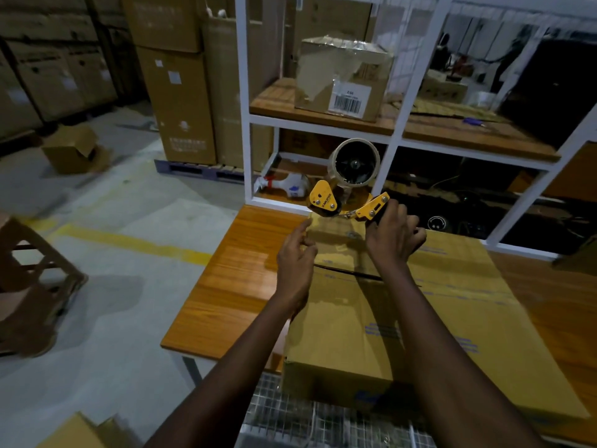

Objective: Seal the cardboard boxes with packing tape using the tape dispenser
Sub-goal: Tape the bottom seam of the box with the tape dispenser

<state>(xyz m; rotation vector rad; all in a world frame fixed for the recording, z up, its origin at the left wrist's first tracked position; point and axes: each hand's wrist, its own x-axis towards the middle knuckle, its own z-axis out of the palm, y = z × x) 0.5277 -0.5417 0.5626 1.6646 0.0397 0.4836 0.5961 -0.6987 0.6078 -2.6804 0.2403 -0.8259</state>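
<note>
Concrete floor (106,247) takes up the left half, with a yellow line painted across it. Stacked cartons (181,101) stand at the back left on a pallet. A white rack (244,92) with wooden shelves stands behind the table.

We're at the wooden table (226,286). The cardboard box (342,324), with blue print, sits on it directly under both forearms. Its top flaps are folded down and a dark seam gap runs across the top, just below the hands.

A brown stool (29,279) is on the floor far left. A taped box (342,76) with a barcode label sits on the rack's upper shelf. A small open carton (72,150) lies tipped on the floor, well apart from the table.

The tape dispenser (352,195) has a yellow frame and is held at the far edge of the box top, with the tape roll (353,163) sticking up and facing us.

Our right hand (392,237) is wrapped tight round the dispenser handle.

Our left hand (298,257) has its fingers loosely bent and spread, gripping nothing. The index tip is on the box's far left corner, just beside the dispenser's roller end. Can't tell if a tape end is under it.

A white spray bottle (287,185) lies on the rack's bottom shelf.
</note>
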